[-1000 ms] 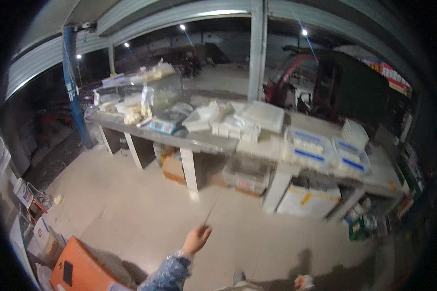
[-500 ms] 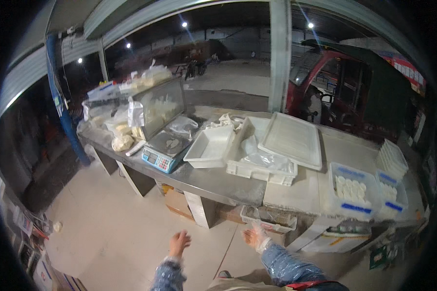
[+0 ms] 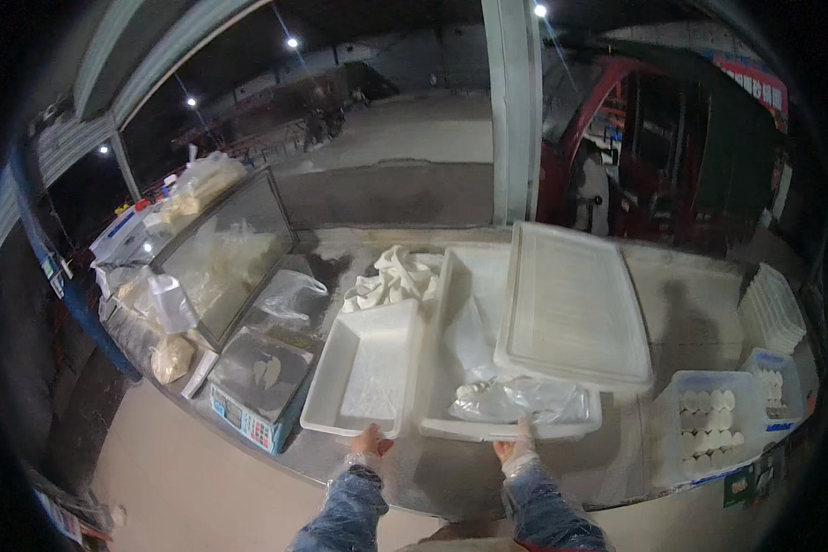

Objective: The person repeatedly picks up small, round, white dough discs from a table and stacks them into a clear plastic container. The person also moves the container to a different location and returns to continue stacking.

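My left hand (image 3: 370, 443) is at the near rim of a shallow white plastic tray (image 3: 366, 368), its fingers bent against the edge by the right corner. My right hand (image 3: 513, 451), in a clear plastic glove, grips the near rim of a larger white plastic bin (image 3: 451, 431). Inside that bin lie clear plastic bags (image 3: 515, 399), wrinkled and partly covering what is under them. A flat translucent lid (image 3: 575, 308) rests tilted across the bin's right side. Clear plastic sleeves cover both my blue forearms.
Left of the tray stands a blue-and-grey scale (image 3: 256, 391), beside a glass-sided case (image 3: 230, 267) with bags on top. White cloth (image 3: 396, 279) lies behind the tray. At right are tubs of round white pieces (image 3: 708, 423) and stacked clear containers (image 3: 771, 311). A metal post (image 3: 515, 110) rises beyond the counter.
I have come closer to the counter. Both hands, earlier in the air before it, have reached the rims of the tray and the bin.
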`<state>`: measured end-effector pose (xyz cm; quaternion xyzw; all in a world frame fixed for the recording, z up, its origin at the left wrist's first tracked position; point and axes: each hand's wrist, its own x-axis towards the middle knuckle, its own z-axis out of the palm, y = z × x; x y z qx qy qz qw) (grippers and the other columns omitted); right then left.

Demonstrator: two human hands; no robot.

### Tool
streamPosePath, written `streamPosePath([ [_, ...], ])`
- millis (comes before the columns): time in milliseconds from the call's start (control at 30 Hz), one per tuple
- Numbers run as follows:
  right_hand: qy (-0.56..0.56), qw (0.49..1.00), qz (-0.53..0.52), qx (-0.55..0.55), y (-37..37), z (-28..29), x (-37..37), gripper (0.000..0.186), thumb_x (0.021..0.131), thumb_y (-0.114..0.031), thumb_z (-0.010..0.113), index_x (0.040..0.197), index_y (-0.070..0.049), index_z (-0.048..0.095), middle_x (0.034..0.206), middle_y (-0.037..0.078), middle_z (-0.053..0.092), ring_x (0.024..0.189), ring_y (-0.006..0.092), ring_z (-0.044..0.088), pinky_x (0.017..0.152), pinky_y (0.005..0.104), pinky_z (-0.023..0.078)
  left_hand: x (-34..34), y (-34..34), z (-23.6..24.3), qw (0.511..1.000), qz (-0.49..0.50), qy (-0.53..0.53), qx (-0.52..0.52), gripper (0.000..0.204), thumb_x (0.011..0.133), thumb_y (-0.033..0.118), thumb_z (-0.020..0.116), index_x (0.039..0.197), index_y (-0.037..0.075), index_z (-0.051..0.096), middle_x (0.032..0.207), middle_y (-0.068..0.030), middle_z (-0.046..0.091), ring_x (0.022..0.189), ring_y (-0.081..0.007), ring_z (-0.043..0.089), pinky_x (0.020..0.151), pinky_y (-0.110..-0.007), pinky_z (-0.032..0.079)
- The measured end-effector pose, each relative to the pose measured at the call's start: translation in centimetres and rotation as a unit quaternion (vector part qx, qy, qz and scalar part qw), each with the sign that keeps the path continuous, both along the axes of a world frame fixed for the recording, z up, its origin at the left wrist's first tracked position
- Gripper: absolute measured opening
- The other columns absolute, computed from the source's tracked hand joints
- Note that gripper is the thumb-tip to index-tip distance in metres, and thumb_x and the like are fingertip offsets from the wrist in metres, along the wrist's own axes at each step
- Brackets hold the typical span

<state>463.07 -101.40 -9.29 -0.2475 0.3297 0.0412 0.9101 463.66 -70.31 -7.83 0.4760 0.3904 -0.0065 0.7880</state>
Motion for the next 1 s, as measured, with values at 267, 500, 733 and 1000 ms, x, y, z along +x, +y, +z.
streamPosePath([
  [267, 0.060, 0.990, -0.092, -0.091, -5.5, -1.8, 12.3, 0.041, 0.077, -0.048, 0.064, 0.104, -0.020, 0.052, 0.093, -0.003, 0.059, 0.073, 0.0124, 0.055, 0.053, 0.0247, 0.045, 3.5, 4.7, 6.4, 0.979, -0.088, -0.180, 0.046, 0.041, 0.080, 0.007, 0.048, 0.121, 0.003, 0.044, 0.103, -0.0108, 0.058, 0.080, -0.0196, 0.060, 0.057, -0.028, 0.049],
  [500, -0.019, 0.991, -0.051, -0.122, -6.1, -0.7, 13.5, 0.057, 0.078, -0.054, 0.060, 0.114, -0.010, 0.051, 0.089, 0.005, 0.061, 0.076, 0.0168, 0.061, 0.057, 0.0286, 0.053, 14.6, 3.9, 10.0, 0.974, -0.047, -0.166, 0.148, 0.030, 0.077, 0.001, 0.053, 0.107, 0.007, 0.051, 0.082, -0.0023, 0.058, 0.059, -0.0096, 0.050, 0.042, -0.022, 0.035],
  [733, 0.053, 0.963, -0.010, -0.263, 3.9, 3.4, 6.0, 0.052, 0.083, -0.058, 0.051, 0.100, -0.009, 0.055, 0.085, 0.006, 0.063, 0.068, 0.0170, 0.060, 0.054, 0.0256, 0.048, 12.5, 9.7, 8.5, 0.952, -0.119, -0.249, 0.132, 0.031, 0.077, -0.004, 0.054, 0.107, 0.002, 0.053, 0.090, -0.0066, 0.062, 0.076, -0.0158, 0.059, 0.062, -0.028, 0.048],
  [1000, 0.051, 0.898, 0.272, -0.343, 33.7, 9.5, 3.6, 0.058, 0.084, -0.051, 0.053, 0.116, -0.002, 0.052, 0.086, 0.012, 0.063, 0.072, 0.0183, 0.061, 0.062, 0.0270, 0.048, 4.8, 31.4, 17.8, 0.969, -0.054, -0.227, 0.080, 0.033, 0.078, 0.006, 0.059, 0.110, -0.001, 0.053, 0.096, -0.0071, 0.060, 0.085, -0.0144, 0.056, 0.076, -0.027, 0.046],
])
